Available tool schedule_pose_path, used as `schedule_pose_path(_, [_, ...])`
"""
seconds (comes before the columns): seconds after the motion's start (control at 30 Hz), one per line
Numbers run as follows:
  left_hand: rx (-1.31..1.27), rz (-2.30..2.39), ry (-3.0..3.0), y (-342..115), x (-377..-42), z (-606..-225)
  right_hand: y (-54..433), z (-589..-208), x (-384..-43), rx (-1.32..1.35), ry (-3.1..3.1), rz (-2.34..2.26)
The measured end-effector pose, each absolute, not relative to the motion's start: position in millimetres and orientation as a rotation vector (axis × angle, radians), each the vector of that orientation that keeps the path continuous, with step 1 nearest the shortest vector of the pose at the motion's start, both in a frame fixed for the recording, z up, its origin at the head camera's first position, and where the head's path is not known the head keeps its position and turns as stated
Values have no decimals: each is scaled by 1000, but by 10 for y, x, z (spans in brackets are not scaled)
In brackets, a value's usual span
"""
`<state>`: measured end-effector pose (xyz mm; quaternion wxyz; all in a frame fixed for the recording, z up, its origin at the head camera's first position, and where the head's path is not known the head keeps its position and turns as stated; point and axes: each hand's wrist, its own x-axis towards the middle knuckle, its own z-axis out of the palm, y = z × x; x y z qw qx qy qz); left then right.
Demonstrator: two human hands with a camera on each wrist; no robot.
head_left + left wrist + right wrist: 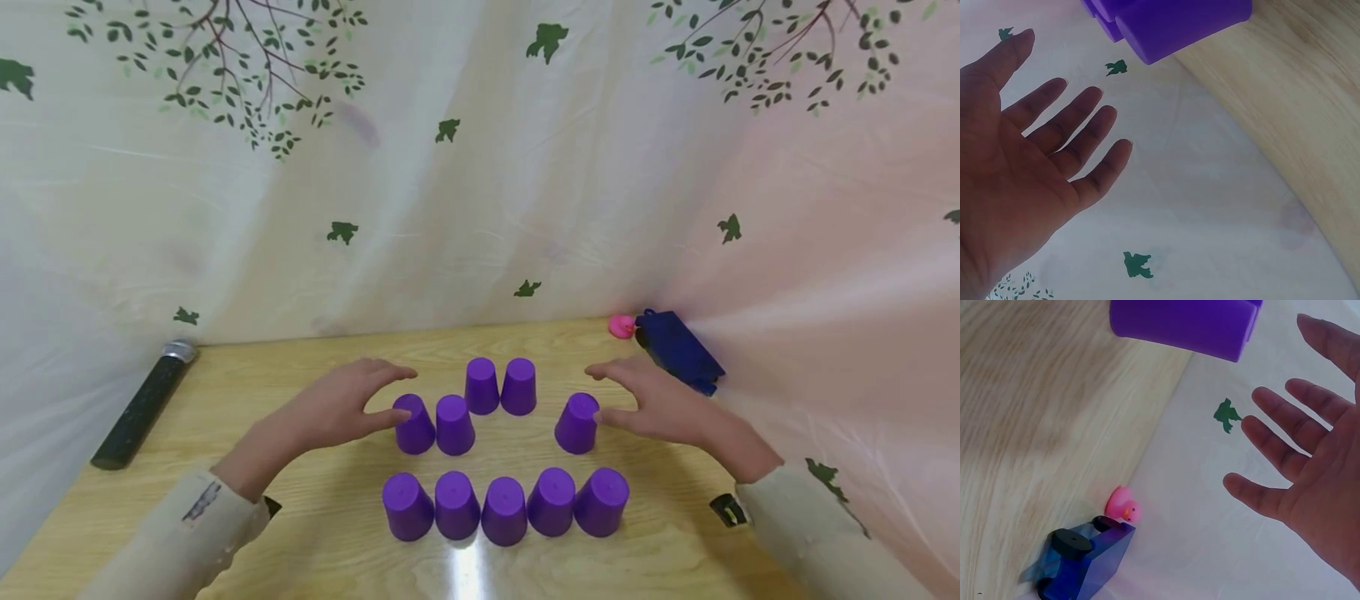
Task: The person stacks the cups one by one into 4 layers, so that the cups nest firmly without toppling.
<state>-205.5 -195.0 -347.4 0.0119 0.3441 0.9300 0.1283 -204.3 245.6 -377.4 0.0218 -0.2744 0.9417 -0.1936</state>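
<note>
Purple cups stand upside down on a wooden table in the head view. Several form a front row (504, 512); behind it are a left pair (455, 427) and a single cup (576, 425) at the right. Two more (519, 388) stand side by side at the back. My left hand (337, 406) is held at the left pair, fingers spread, its thumb overlapping the outer cup (414, 429). On the other side my right hand (663, 402) has its thumb tip right at the single cup's edge. Both wrist views show loosely extended fingers and nothing in either palm.
A black microphone (142, 408) with a silver head lies at the left table edge. At the back right sit a pink toy duck (621, 326) and a blue toy vehicle (1088, 562) with black wheels. A pale leaf-patterned curtain (420, 275) hangs behind the table.
</note>
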Motion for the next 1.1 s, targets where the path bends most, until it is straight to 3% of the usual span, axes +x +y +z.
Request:
schedule_pose_path(0.47, [1060,236,2846,-1800,-2090,-3515,2354,-3870,-2029,-922,2954,-338])
schedule_pose_path(1.1, [1115,250,2789,-1508,-2232,-3703,2330,-3984,-2117,-885,2914,-382])
